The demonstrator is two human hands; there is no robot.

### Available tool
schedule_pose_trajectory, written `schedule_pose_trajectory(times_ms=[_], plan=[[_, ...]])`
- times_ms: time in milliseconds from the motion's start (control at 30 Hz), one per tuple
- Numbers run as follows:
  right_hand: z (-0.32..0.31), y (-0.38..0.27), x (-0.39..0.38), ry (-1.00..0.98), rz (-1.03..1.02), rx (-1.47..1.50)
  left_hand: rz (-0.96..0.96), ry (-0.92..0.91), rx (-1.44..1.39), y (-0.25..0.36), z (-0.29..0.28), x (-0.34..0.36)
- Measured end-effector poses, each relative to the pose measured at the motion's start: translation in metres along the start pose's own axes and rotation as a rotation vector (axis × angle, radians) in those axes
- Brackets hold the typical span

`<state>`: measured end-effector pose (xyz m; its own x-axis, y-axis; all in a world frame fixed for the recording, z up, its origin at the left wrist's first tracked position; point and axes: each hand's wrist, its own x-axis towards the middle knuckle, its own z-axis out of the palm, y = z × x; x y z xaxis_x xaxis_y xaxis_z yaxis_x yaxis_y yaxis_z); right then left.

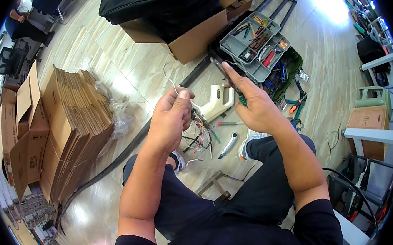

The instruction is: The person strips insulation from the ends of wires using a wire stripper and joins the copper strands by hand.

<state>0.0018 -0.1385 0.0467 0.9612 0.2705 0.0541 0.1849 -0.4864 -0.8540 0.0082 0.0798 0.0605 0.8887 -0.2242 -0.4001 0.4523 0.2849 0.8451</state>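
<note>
My left hand (172, 116) is closed, pinching a thin white wire (169, 78) between thumb and forefinger; its free end rises above the hand. My right hand (259, 106) grips pliers (218, 66) with dark jaws and a green handle, the forefinger stretched along them. The jaws are apart from the wire. Between my hands, on the floor, lies a cream plastic housing (215, 106) with a loop handle. Beside it is a tangle of coloured wires (199, 134), partly hidden by my left hand. A red-handled screwdriver (231, 123) and a grey-white tool with a dark tip (228, 145) lie nearer me.
An open grey toolbox (228, 43) with hand tools stands ahead. Left of it, a cardboard box (190, 47) carries a black bag (143, 2). Flattened cartons (75, 127) stand at left. Green-orange pliers (298, 104) lie at right. Another person (23, 24) sits far left.
</note>
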Motion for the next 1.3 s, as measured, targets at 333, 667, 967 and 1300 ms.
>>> schedule_pose_trajectory(times_ms=[333, 667, 967, 1300], plan=[[-0.002, -0.010, -0.005, -0.162, -0.122, -0.312, 0.032, -0.024, 0.151, -0.002, 0.000, 0.001], [0.000, -0.011, -0.007, -0.180, -0.148, -0.378, 0.077, -0.017, 0.240, -0.006, -0.002, 0.002], [0.006, -0.012, -0.006, -0.134, -0.176, -0.469, 0.065, -0.053, 0.195, -0.005, -0.006, 0.003], [0.005, -0.018, -0.004, -0.218, -0.141, -0.523, 0.073, -0.044, 0.218, -0.004, -0.005, 0.001]])
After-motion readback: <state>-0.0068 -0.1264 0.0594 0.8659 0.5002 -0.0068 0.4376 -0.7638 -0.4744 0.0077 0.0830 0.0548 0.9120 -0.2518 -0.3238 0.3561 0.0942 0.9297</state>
